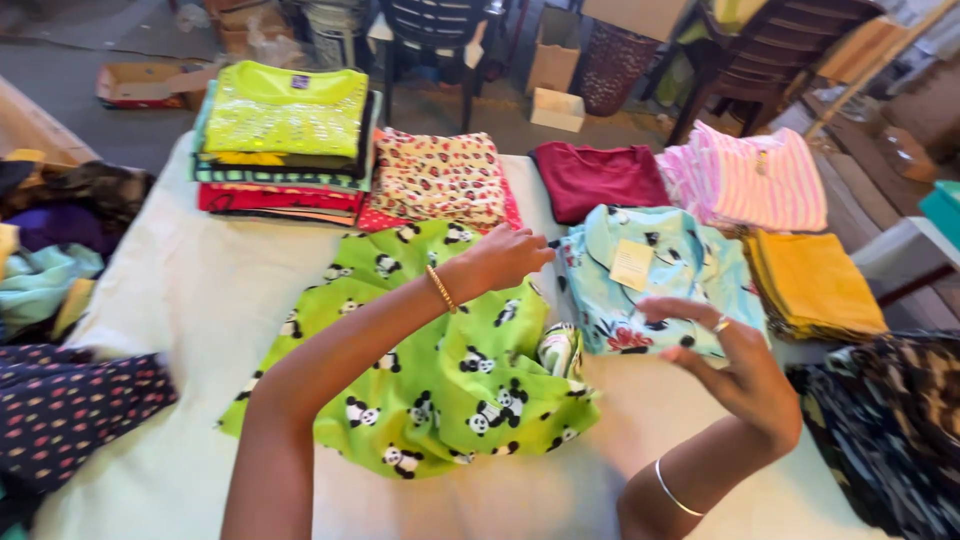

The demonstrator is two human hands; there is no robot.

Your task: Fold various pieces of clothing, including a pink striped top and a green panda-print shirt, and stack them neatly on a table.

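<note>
A bright green garment with panda prints [430,370] lies spread and rumpled on the white-covered table [200,300]. My left hand [505,257], a gold bangle on its wrist, hovers over the garment's far edge with fingers loosely curled and nothing in them. My right hand [730,355], wearing a ring and a thin bangle, is open with fingers apart beside a folded light blue printed garment [650,275] that carries a paper tag; its fingertips reach that garment's near edge.
Folded stacks line the far side: a yellow-green top on a pile [285,110], a spotted cream piece [440,175], a maroon one [595,175], pink striped [760,180], mustard [815,280]. Loose dark clothes lie at the left [70,400] and right [890,420]. Chairs and boxes stand beyond.
</note>
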